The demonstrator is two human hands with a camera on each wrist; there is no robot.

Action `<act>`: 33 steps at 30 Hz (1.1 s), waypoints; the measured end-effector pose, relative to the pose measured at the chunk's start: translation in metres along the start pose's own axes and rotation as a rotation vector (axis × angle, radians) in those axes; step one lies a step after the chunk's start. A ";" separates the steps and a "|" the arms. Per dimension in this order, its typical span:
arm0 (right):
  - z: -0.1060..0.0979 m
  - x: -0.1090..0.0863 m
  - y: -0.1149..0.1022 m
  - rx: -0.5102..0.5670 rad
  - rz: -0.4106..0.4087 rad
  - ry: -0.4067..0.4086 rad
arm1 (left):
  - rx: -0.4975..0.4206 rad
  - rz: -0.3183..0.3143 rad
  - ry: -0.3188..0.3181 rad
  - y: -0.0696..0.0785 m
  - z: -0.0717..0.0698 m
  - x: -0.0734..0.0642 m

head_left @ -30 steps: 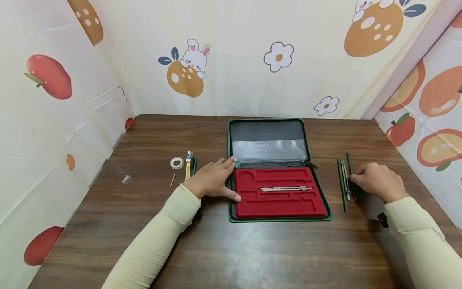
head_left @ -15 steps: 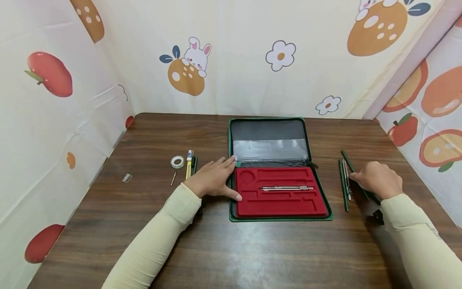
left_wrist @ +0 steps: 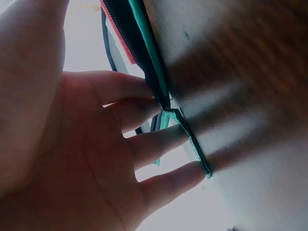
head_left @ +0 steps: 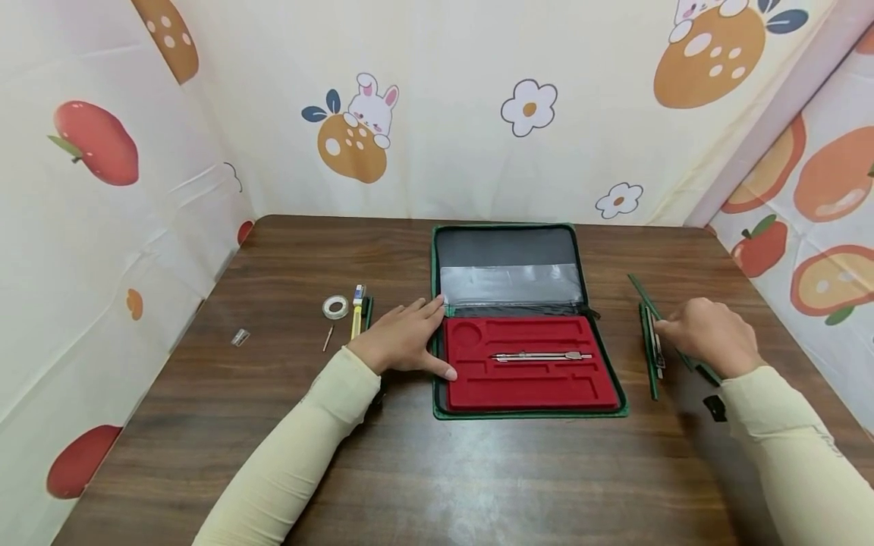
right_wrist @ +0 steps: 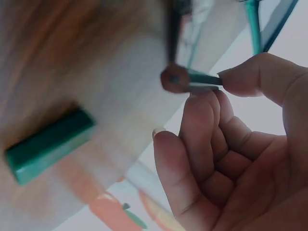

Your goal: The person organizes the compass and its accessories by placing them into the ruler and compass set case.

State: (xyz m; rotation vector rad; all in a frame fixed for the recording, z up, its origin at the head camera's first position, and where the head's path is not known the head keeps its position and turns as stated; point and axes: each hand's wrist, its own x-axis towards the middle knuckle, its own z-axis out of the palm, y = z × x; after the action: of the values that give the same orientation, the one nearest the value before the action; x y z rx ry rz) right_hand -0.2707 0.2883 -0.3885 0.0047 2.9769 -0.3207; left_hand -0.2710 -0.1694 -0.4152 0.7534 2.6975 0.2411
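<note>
My right hand [head_left: 710,337] pinches a green pencil [head_left: 642,293] between thumb and fingers, at the right of the table. The right wrist view shows the pencil's [right_wrist: 175,78] hexagonal end, with bare wood and a dark core. Just left of these fingertips lie another green pencil [head_left: 648,364] and a slim silver metal tool [head_left: 658,350]. My left hand [head_left: 403,337] rests with spread fingers on the left edge of an open green zip case [head_left: 532,414]; its fingertips touch the green border [left_wrist: 193,139]. A silver compass [head_left: 542,356] lies in the case's red moulded tray [head_left: 532,394].
A short green block [right_wrist: 50,144] lies by my right hand. Left of the case are a roll of tape [head_left: 334,307], a yellow stick with a blue-and-white end [head_left: 357,311], a thin brown stick [head_left: 328,338] and a small shiny metal piece [head_left: 240,337]. Patterned cloth walls enclose the table.
The pinched pencil has swung and slid left, its far end now leaning toward the other pencil. My right hand has shifted slightly left, uncovering the green block. My left hand stays put.
</note>
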 end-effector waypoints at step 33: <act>0.009 -0.039 -0.088 -0.072 -0.501 0.147 | 0.025 -0.003 -0.007 -0.001 -0.002 0.001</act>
State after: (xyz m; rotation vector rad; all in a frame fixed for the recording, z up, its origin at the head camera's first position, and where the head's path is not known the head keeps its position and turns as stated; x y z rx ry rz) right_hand -0.2323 0.2009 -0.3730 -0.7633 3.0917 -0.2747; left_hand -0.2727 -0.1697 -0.4140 0.7563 2.6992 0.2039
